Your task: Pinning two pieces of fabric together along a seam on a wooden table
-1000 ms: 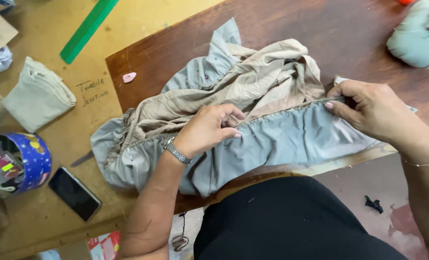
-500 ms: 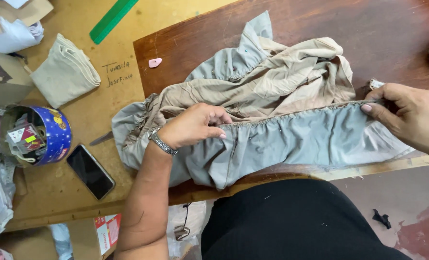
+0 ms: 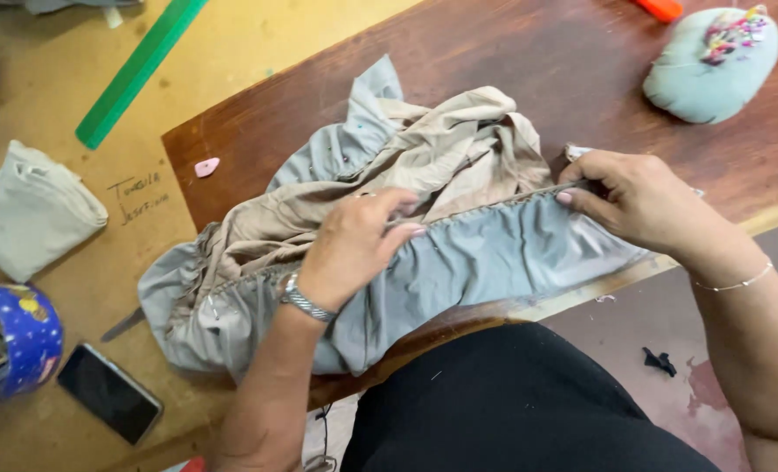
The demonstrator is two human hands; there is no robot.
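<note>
Counter: I see a dark brown wooden board [image 3: 511, 61] with a worn, scuffed sheen, lying over a paler yellow counter [image 3: 258, 52] that shows at the far left.
Garment: a gathered garment [image 3: 459, 262] lies across the near edge of the dark board; pale blue-grey cloth near me, beige cloth bunched in soft folds behind it, both thin and limp. A ruffled seam runs left to right between the two colours.
Progress: I judge the gathers between the two hands evenly spread and pulled fairly straight; the stretch left of the left hand looks more crumpled, so I take that part as not yet smoothed.
Left hand: my view has the left hand [image 3: 354, 249] on the seam at mid-garment, its fingers [image 3: 402, 229] curled and pressed down on the gathered line; a metal watch band sits at the wrist.
Right hand: the right hand [image 3: 638, 197] holds the seam's right end, fingers pinching the edge of the cloth; a thin bracelet is on the wrist.
Pincushion: a rounded, pale green pincushion [image 3: 712, 65], stuck with coloured pins, sits far right.
Folded cloth: a soft, beige square [image 3: 31, 210] at the left.
Ruler: a green, flat strip [image 3: 140, 70], far left.
Tin: a round, blue tin [image 3: 17, 336], near left.
Phone: a dark, glossy slab [image 3: 109, 393], near left.
Chalk: a small pink piece [image 3: 206, 166] at the board's left corner.
</note>
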